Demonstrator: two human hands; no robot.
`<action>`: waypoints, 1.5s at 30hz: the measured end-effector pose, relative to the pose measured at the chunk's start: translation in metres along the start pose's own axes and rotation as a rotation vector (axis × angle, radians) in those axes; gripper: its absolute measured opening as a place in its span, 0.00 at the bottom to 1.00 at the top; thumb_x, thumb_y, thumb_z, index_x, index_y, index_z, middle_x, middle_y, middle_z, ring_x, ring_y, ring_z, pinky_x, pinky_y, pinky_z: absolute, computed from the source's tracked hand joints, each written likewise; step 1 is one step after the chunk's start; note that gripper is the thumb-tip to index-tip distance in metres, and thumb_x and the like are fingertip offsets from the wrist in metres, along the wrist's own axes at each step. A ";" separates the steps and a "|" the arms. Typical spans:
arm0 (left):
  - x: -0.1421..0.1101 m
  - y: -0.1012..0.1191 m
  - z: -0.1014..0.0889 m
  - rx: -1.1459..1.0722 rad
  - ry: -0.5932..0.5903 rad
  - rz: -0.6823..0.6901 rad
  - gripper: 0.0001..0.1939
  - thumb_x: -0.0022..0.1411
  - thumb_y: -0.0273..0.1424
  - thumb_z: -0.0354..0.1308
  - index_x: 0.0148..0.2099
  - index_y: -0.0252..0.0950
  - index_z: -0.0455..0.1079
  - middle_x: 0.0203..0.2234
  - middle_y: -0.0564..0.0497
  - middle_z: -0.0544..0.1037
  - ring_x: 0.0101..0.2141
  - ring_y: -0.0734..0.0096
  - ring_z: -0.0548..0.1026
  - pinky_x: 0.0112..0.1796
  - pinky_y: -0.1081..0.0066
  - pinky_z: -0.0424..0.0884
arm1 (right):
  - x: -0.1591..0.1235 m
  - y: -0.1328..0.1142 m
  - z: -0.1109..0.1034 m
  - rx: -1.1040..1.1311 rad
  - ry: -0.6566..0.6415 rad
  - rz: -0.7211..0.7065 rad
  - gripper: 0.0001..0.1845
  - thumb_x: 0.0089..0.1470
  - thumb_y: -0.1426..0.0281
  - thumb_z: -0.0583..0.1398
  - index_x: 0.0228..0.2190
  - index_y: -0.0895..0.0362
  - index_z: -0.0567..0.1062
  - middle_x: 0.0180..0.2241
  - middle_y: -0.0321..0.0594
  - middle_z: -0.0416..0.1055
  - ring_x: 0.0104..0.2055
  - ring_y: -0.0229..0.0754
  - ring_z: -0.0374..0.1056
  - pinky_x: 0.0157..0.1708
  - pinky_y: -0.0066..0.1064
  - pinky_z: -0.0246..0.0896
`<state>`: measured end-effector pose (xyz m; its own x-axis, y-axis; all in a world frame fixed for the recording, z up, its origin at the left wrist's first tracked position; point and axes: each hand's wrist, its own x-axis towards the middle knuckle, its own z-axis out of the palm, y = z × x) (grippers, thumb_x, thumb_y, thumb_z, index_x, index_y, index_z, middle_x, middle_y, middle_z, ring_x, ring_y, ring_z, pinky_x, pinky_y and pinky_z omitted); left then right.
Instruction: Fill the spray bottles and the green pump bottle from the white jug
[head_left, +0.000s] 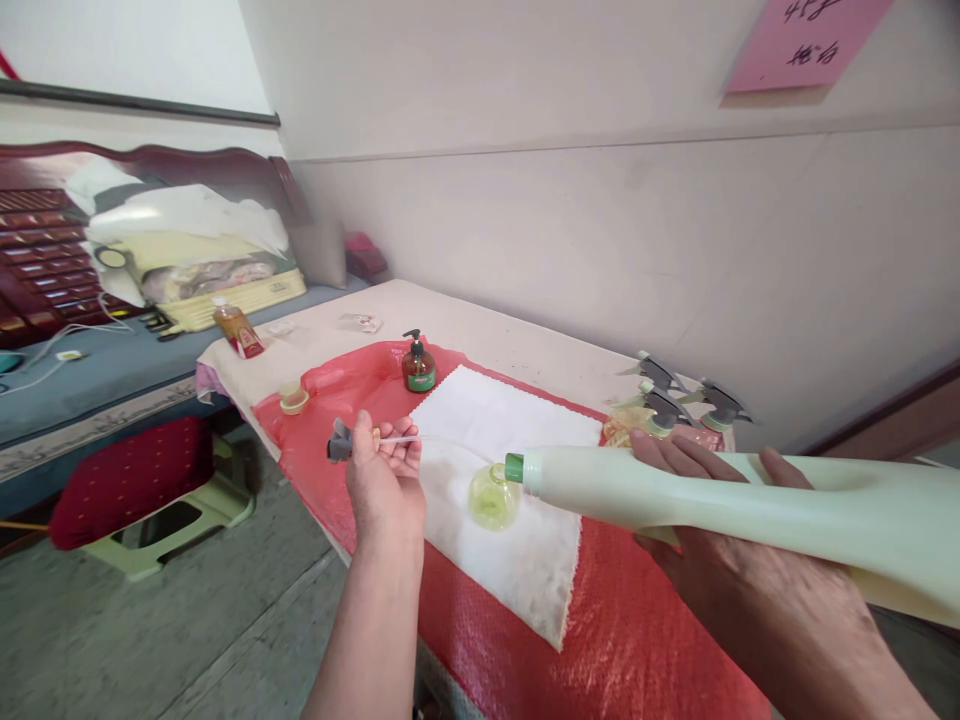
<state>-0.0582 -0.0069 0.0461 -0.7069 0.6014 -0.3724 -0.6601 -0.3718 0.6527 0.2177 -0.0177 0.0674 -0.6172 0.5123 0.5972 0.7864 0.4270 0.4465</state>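
Note:
My right hand (757, 540) is wrapped round a large pale green jug (697, 490), tilted on its side. Its green spout (514, 467) is over a round, see-through yellow-green bottle (493, 500), which stands upright on a white cloth (510, 420). Whether liquid is flowing I cannot tell. In my left hand (388, 480), palm up, is a pump head (340, 443), dark with a thin clear tube reaching right across the fingers. Behind the cloth stands a brown pump bottle (418, 366) with a black top.
Red plastic sheeting (637, 590) lies over the table. Several dark trigger spray heads (667, 405) are at the right by the wall. A drink bottle (238, 328) and a small pale lid-like piece (293, 398) sit at the left. A red-topped stool (142, 480) stands on the floor.

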 end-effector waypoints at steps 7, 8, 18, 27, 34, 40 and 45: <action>0.000 0.000 0.001 0.001 0.012 0.000 0.15 0.60 0.41 0.59 0.31 0.35 0.63 0.28 0.47 0.75 0.29 0.72 0.75 0.29 0.76 0.70 | 0.002 -0.003 -0.004 0.012 -0.028 0.025 0.20 0.62 0.71 0.51 0.54 0.61 0.68 0.50 0.50 0.73 0.50 0.53 0.70 0.61 0.57 0.49; 0.000 0.000 0.001 0.002 0.011 0.000 0.15 0.60 0.41 0.59 0.31 0.35 0.63 0.28 0.47 0.75 0.29 0.72 0.75 0.29 0.76 0.70 | 0.003 -0.003 -0.005 0.013 -0.037 0.032 0.20 0.62 0.71 0.50 0.54 0.60 0.68 0.49 0.50 0.73 0.49 0.53 0.70 0.61 0.57 0.49; 0.002 0.001 0.000 0.002 0.009 -0.002 0.15 0.60 0.40 0.59 0.31 0.35 0.63 0.28 0.47 0.75 0.29 0.72 0.75 0.29 0.76 0.70 | 0.003 -0.003 -0.006 0.005 -0.051 0.022 0.21 0.60 0.72 0.49 0.53 0.60 0.69 0.49 0.50 0.73 0.50 0.54 0.69 0.60 0.58 0.49; 0.003 0.000 0.000 0.004 0.018 -0.006 0.15 0.61 0.40 0.59 0.30 0.34 0.64 0.29 0.46 0.76 0.29 0.71 0.75 0.29 0.75 0.71 | 0.001 -0.002 -0.005 0.008 -0.042 0.010 0.21 0.62 0.72 0.48 0.54 0.60 0.68 0.51 0.50 0.72 0.51 0.54 0.68 0.60 0.59 0.49; 0.002 0.000 0.000 0.002 0.020 -0.014 0.14 0.61 0.40 0.59 0.31 0.35 0.64 0.29 0.47 0.76 0.29 0.72 0.75 0.29 0.76 0.71 | 0.003 -0.004 -0.006 -0.003 -0.057 0.019 0.21 0.62 0.71 0.50 0.55 0.62 0.67 0.50 0.51 0.73 0.51 0.55 0.68 0.60 0.58 0.49; 0.001 0.000 0.000 0.000 0.022 -0.011 0.14 0.60 0.40 0.59 0.31 0.34 0.64 0.29 0.46 0.76 0.29 0.72 0.75 0.29 0.76 0.71 | -0.001 -0.004 -0.004 0.001 -0.053 0.020 0.22 0.62 0.72 0.51 0.56 0.62 0.66 0.51 0.52 0.72 0.53 0.55 0.67 0.62 0.58 0.46; 0.000 -0.001 0.001 0.001 0.023 -0.015 0.15 0.60 0.40 0.59 0.31 0.34 0.64 0.28 0.46 0.76 0.28 0.72 0.75 0.28 0.76 0.70 | -0.004 -0.004 0.000 0.031 -0.068 0.023 0.24 0.62 0.71 0.53 0.58 0.63 0.64 0.52 0.52 0.71 0.54 0.56 0.66 0.61 0.59 0.47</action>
<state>-0.0578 -0.0062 0.0460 -0.7029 0.5902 -0.3969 -0.6702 -0.3625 0.6476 0.2175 -0.0214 0.0632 -0.6001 0.5710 0.5602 0.7999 0.4368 0.4115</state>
